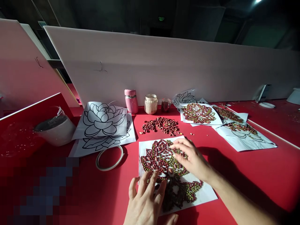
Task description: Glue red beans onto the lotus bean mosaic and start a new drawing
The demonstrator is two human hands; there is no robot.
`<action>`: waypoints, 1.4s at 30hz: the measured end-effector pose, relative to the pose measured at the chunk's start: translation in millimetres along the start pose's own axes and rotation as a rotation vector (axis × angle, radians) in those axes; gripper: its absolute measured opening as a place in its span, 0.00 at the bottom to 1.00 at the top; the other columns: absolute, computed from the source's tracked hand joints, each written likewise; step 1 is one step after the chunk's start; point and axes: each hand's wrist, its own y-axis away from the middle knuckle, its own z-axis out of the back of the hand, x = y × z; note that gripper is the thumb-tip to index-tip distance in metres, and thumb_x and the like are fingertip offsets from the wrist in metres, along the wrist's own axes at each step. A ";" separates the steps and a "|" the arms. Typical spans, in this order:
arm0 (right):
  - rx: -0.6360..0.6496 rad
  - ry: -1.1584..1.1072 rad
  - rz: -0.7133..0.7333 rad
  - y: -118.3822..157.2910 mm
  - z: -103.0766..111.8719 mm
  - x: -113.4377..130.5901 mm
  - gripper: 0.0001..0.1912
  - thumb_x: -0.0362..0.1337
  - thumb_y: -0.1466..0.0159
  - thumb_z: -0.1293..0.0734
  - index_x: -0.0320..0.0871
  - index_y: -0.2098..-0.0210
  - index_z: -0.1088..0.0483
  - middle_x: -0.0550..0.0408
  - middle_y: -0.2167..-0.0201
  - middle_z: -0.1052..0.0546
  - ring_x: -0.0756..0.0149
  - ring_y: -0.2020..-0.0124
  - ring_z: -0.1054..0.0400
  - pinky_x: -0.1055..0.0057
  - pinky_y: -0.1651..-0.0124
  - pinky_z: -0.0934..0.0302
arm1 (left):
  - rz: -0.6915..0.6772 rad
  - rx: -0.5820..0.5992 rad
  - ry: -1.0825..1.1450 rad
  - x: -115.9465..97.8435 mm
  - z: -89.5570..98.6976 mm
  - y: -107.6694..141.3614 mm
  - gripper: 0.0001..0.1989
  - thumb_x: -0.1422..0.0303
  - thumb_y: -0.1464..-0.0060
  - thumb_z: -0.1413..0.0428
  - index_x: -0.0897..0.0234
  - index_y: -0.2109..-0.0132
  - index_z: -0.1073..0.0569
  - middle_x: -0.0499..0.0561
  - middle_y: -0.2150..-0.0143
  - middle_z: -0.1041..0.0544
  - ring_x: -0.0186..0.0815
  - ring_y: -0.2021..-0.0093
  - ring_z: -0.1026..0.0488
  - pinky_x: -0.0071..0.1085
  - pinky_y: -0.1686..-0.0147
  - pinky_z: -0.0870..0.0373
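A white sheet with a flower picture made of red and green beans lies on the red table in front of me. My left hand is over its lower left part, fingers spread and bent, fingertips close to the beans. My right hand reaches across from the right, its fingers apart over the upper beans. I see nothing held in either hand. Shadow darkens the picture's lower part. Just beyond the sheet lies a loose pile of dark red speckled beans.
Left are lotus line drawings, a tape roll and a white bucket. A pink flask, glass jar and small cup stand by the white partition. Other bean-covered sheets lie right.
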 end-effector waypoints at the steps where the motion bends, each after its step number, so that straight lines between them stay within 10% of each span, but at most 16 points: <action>1: -0.026 0.008 -0.037 -5.2 3.9 -8.9 0.11 0.32 0.40 0.39 0.44 0.58 0.33 0.50 0.58 0.32 0.62 0.53 0.38 0.62 0.52 0.41 | 0.033 0.008 0.003 -0.9 0.1 -0.3 0.28 0.46 0.55 0.51 0.55 0.50 0.32 0.55 0.47 0.31 0.49 0.48 0.41 0.50 0.52 0.52; 10: 0.056 0.236 -0.319 -63.4 14.1 -56.8 0.04 0.33 0.43 0.38 0.43 0.71 0.31 0.58 0.71 0.27 0.70 0.74 0.34 0.75 0.73 0.42 | -0.178 -0.018 -0.149 14.0 10.0 -7.1 0.24 0.48 0.50 0.54 0.56 0.52 0.30 0.53 0.52 0.28 0.47 0.52 0.37 0.45 0.57 0.49; 19: 0.175 0.299 -0.345 -78.4 -2.2 -57.2 0.04 0.33 0.46 0.35 0.43 0.77 0.32 0.59 0.75 0.28 0.71 0.75 0.37 0.76 0.75 0.51 | -0.023 0.069 0.042 0.7 22.1 -10.9 0.23 0.55 0.49 0.51 0.60 0.49 0.33 0.56 0.48 0.31 0.48 0.47 0.41 0.47 0.53 0.50; 34: 0.286 -0.351 -0.039 -8.9 7.3 11.9 0.03 0.33 0.41 0.37 0.40 0.69 0.32 0.57 0.72 0.29 0.72 0.71 0.36 0.76 0.67 0.41 | 0.186 -0.110 0.304 -2.3 44.0 -16.9 0.04 0.67 0.52 0.47 0.59 0.68 0.28 0.49 0.63 0.26 0.41 0.56 0.35 0.42 0.56 0.47; 42: 0.137 -0.372 -0.075 -1.1 5.1 -1.0 0.05 0.36 0.40 0.38 0.41 0.67 0.32 0.56 0.70 0.29 0.71 0.69 0.36 0.74 0.66 0.40 | 0.205 -0.122 0.348 -3.5 40.9 -15.2 0.04 0.68 0.51 0.48 0.59 0.68 0.28 0.49 0.64 0.26 0.40 0.57 0.35 0.42 0.56 0.46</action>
